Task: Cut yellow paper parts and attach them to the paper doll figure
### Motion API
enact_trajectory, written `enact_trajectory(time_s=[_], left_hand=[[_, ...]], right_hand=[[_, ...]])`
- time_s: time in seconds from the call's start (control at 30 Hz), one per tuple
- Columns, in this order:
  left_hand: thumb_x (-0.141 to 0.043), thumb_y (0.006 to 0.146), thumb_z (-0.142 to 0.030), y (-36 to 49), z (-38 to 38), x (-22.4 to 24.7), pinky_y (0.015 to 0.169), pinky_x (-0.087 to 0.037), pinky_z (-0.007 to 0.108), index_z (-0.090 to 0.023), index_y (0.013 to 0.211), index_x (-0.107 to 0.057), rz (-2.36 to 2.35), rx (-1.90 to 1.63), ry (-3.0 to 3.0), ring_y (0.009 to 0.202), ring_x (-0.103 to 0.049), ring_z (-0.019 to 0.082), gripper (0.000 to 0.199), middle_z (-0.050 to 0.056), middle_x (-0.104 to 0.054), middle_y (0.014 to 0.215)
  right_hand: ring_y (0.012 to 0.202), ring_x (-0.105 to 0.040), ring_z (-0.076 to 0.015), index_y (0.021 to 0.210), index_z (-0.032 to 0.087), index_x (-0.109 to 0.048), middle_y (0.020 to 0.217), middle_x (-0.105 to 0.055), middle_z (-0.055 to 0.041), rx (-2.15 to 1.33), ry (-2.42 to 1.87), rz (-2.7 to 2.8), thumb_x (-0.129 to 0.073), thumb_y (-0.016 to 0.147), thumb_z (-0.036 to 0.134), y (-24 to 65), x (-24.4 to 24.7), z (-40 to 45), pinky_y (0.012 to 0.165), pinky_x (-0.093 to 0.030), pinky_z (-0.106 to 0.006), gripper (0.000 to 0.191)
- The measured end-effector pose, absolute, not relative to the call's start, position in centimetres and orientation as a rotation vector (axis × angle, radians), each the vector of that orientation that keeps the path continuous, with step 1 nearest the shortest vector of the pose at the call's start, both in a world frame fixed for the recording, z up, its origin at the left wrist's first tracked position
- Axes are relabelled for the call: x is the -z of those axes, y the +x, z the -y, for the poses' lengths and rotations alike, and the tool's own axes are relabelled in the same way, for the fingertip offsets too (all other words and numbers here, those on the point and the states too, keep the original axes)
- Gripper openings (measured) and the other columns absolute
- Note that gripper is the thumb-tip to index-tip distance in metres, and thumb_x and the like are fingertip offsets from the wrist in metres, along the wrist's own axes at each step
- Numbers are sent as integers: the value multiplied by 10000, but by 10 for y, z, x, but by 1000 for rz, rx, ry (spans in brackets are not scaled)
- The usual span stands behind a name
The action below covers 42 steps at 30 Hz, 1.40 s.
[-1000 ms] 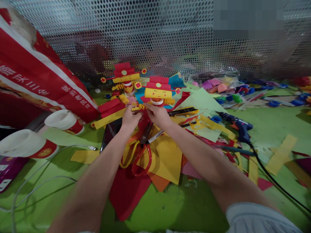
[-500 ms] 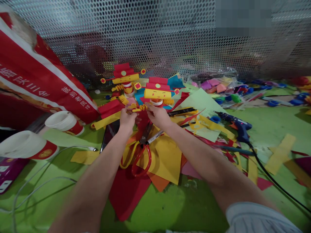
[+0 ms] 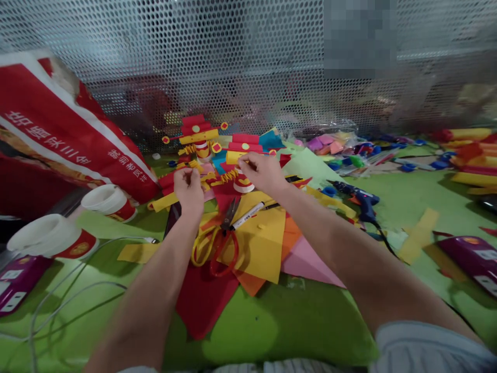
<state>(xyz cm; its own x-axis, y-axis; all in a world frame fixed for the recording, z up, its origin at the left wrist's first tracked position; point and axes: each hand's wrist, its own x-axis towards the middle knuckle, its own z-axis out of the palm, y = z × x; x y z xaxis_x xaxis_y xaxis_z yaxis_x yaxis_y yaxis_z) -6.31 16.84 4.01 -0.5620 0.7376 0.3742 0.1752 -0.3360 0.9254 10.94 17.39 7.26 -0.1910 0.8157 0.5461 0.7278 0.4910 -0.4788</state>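
My right hand [image 3: 264, 173] is closed in a pinch at the front of a paper figure with a red hat [image 3: 244, 142], covering part of its yellow face; what its fingertips hold is too small to tell. My left hand [image 3: 189, 187] is raised with fingers pressed together beside a red and yellow paper piece [image 3: 166, 201]; anything between them is hidden. Between the hands a folded yellow paper spring [image 3: 228, 177] sticks out from the figure's cup body [image 3: 244, 184]. A second hatted figure [image 3: 199, 135] stands behind, to the left.
Scissors [image 3: 225, 228] and a white marker [image 3: 248, 216] lie on yellow paper [image 3: 264, 248] before the hands. Paper cups [image 3: 50, 235] and a red bag [image 3: 73, 129] stand left. A glue gun [image 3: 359, 199] lies right. Perforated metal mesh [image 3: 233, 62] rises behind.
My left hand has come away from the yellow spring toward the left. My right hand has moved up in front of the figure's face. The view has shifted slightly.
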Motion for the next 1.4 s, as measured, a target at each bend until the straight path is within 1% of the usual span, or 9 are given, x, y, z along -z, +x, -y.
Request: enact_trajectory(time_s=[0.13,0.3,0.4,0.53,0.6,0.77,1.0,1.23,1.4], left_hand=[[-482,799,-340,-59,-160,-46,396,-285,195,-216,642,-414,-1502,-1899,1305,363,-377,68,212,-90,-380,447],[-437,824,-368,-42,-138,-53,496,-335,218,-209,506,-393,-1672,-1500,1787,477,-464,107,358,-36,-447,455],[-444,816,-319,-24,-124,-50,576,-381,242,-209,539,-474,-1715,-929,2204,602,-550,156,300,1,-535,536],[-574,728,-253,-5,-108,-39,666,-439,291,-207,684,-602,-1658,-665,2312,731,-610,214,70,54,-647,739],[-564,741,-235,0,-99,-35,748,-451,333,-200,767,-632,-1652,-570,2357,824,-617,245,81,84,-661,835],[-533,785,-243,3,-84,-32,881,-426,387,-173,924,-639,-1685,-378,2444,987,-586,274,188,124,-649,985],[-485,838,-326,8,-89,-36,896,-425,429,-175,1186,-533,-1805,-220,2482,1069,-552,294,382,155,-588,1162],[-450,860,-326,9,-80,-40,900,-423,416,-163,1027,-605,-1847,-130,2548,1060,-552,283,279,129,-629,1072],[-465,856,-297,8,-70,-34,921,-409,401,-139,1080,-579,-1860,-105,2569,1069,-542,271,297,130,-620,1107]], right_hand=[[542,-514,-120,646,162,-620,563,-583,-12,-121,-1404,1956,-435,839,337,134,-72,-159,505,-307,-231,319],[582,-563,-131,726,161,-651,642,-648,-19,-341,-1521,1946,-464,816,268,160,-48,-142,527,-358,-227,234],[675,-610,-150,807,185,-675,770,-704,-25,-356,-1509,1962,-508,774,208,171,-38,-132,602,-411,-242,172],[704,-632,-163,824,201,-689,820,-721,-30,-362,-1530,2021,-520,770,202,179,-32,-116,636,-435,-258,177],[708,-636,-166,827,194,-693,820,-722,-37,-360,-1557,2046,-516,781,210,182,-29,-108,635,-435,-258,183],[737,-639,-183,837,188,-694,833,-718,-52,-297,-1631,2101,-484,809,218,184,-21,-94,633,-428,-264,214],[809,-641,-207,891,188,-682,875,-713,-64,-198,-1655,2201,-439,835,233,188,-18,-91,641,-417,-276,253],[852,-641,-209,896,191,-669,909,-712,-58,-181,-1778,2250,-426,864,308,193,-26,-90,640,-402,-270,272],[884,-629,-209,934,194,-655,970,-695,-56,-234,-1785,2332,-439,860,313,190,-29,-86,652,-402,-273,258]])
